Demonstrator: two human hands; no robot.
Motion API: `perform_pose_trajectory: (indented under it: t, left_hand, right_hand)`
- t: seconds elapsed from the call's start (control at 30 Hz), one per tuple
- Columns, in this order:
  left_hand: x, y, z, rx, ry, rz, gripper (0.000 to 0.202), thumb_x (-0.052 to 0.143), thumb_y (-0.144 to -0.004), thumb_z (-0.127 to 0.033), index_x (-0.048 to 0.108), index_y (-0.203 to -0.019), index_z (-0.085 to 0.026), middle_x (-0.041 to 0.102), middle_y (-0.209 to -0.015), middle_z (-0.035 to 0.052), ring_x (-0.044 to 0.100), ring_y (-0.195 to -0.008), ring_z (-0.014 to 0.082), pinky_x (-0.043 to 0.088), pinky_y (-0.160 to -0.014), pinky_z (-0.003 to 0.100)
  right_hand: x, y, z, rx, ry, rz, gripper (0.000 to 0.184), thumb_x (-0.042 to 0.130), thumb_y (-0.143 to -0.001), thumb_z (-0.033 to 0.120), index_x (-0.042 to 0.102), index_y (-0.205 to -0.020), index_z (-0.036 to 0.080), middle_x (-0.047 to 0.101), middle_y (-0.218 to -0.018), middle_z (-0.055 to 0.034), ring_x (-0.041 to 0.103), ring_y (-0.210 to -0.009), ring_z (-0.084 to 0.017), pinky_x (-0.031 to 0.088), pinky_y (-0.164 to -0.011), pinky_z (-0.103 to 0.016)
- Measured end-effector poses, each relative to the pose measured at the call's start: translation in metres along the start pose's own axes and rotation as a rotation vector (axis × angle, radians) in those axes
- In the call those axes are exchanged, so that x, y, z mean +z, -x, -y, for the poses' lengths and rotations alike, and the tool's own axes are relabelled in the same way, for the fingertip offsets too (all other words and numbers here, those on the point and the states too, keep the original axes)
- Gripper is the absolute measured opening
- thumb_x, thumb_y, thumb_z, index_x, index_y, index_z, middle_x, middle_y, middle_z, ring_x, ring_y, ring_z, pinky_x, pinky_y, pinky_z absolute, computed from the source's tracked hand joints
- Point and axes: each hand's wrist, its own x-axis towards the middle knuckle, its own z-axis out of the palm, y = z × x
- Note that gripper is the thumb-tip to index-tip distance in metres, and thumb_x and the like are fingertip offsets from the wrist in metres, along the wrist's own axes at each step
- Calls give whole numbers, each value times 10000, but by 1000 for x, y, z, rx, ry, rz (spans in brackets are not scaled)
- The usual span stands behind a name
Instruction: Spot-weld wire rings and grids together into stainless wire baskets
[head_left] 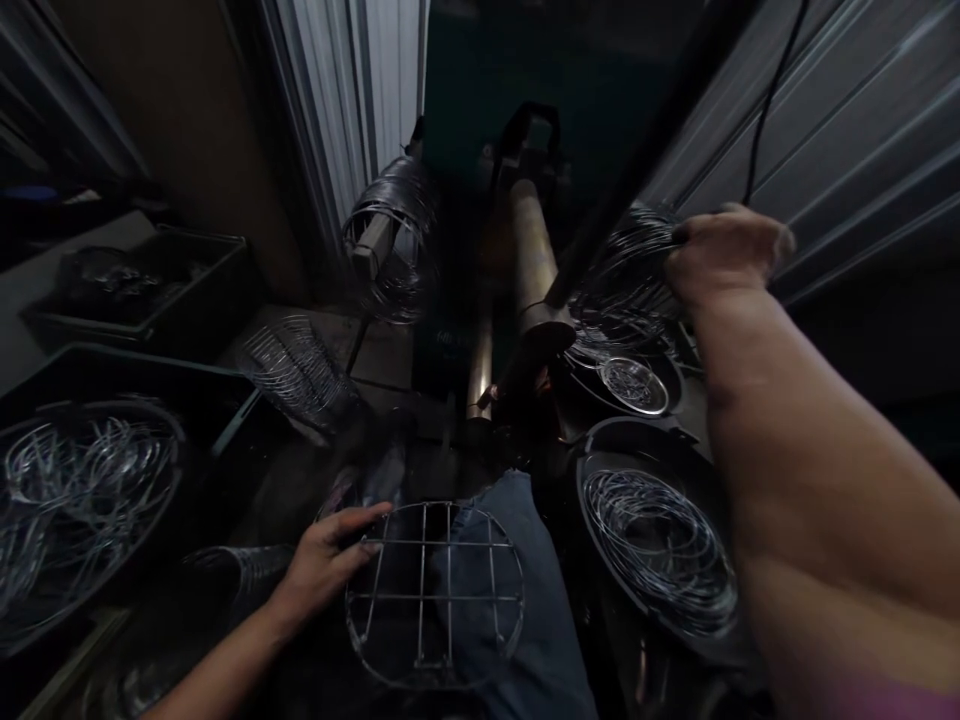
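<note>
Head view showed a dark basin (641, 443) of wire rings (694, 590), below the right hand (727, 250), whose grip could not be told; wire hoops (634, 262) lay just left of that hand. The left hand (324, 565) was clamped on a round wire grid (435, 598), extending rightward from that grip.

Grid (448, 598): here, over the leg (544, 620)!
Right basin (630, 451): rings (694, 575) inside.
Left basin (180, 455): wires (90, 470) inside.
Cylinder (534, 240): up ahead, between them!

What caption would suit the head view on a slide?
Left hand holding a round wire grid, right hand near bundled wire rings.
</note>
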Motion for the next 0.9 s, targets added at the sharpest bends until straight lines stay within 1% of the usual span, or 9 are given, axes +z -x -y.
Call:
perform_pose_trajectory:
  t: [0.13, 0.23, 0.3, 0.4, 0.47, 0.6, 0.73, 0.8, 0.9]
  left_hand:
    - [2, 7, -5, 55, -89, 17, 368, 656, -748, -352, 726, -1095, -252, 713, -1138, 67, 660, -1087, 251, 516, -999, 407]
    - [3, 15, -7, 91, -228, -17, 430, 633, -764, -357, 679, -1184, -277, 640, -1273, 68, 591, -1198, 265, 444, -1073, 451]
    - [3, 21, -8, 94, -266, -32, 464, 623, -768, -365, 654, -1222, -277, 607, -1308, 75, 564, -1228, 274, 425, -1086, 466]
    - [4, 29, -10, 79, -238, -3, 478, 616, -760, -336, 646, -1234, -276, 635, -1235, 72, 600, -1166, 258, 456, -1054, 443]
    - [6, 33, -11, 85, -231, 9, 474, 610, -762, -310, 646, -1234, -281, 650, -1172, 63, 629, -1101, 235, 486, -1018, 409]
    - [10, 36, -8, 111, -243, 4, 458, 586, -784, -301, 645, -1237, -268, 649, -1112, 66, 648, -1029, 210, 513, -969, 369]
    - [10, 32, -1, 106, -217, 5, 412, 579, -815, -341, 661, -1214, -279, 656, -1091, 63, 648, -1032, 205, 511, -965, 353]
    - [10, 29, 3, 102, -198, 3, 392, 585, -821, -360, 671, -1198, -291, 660, -1077, 59, 650, -1026, 205, 514, -957, 348]
    - [10, 25, 4, 100, -182, -7, 374, 598, -813, -363, 688, -1170, -297, 664, -1055, 58, 652, -1012, 209, 520, -943, 347]
  right_hand:
    - [-5, 20, -13, -30, -27, -97, 386, 525, -889, 263, 663, -1185, 59, 640, -1126, -184, 563, -1059, -261, 263, -677, -376]
    - [-10, 25, -22, -51, 2, -89, 406, 500, -897, 263, 645, -1207, 44, 635, -1154, -197, 519, -1118, -287, 264, -714, -398]
    - [-11, 24, -26, -66, -13, -54, 399, 521, -895, 262, 641, -1218, 60, 633, -1178, -192, 484, -1167, -292, 266, -753, -406]
    - [-10, 21, -28, -67, -104, 12, 420, 590, -870, 256, 622, -1261, 107, 606, -1253, -172, 505, -1158, -240, 279, -774, -367]
    - [-9, 19, -26, -50, -152, 32, 430, 616, -861, 255, 622, -1264, 107, 587, -1278, -180, 522, -1137, -217, 287, -772, -345]
    - [-6, 15, -17, 11, -168, 38, 364, 592, -875, 207, 656, -1208, 73, 594, -1246, -199, 510, -1142, -237, 285, -789, -365]
    - [-1, 12, -22, -26, -153, -119, 333, 592, -895, 294, 680, -1164, 119, 610, -1218, -173, 400, -1256, -318, 255, -841, -438]
    - [2, 14, -29, -60, -131, -166, 339, 584, -904, 322, 670, -1162, 119, 625, -1182, -176, 434, -1233, -316, 252, -850, -447]
    - [6, 23, -37, -133, -89, -185, 340, 554, -921, 326, 657, -1163, 110, 647, -1132, -186, 527, -1143, -273, 282, -825, -399]
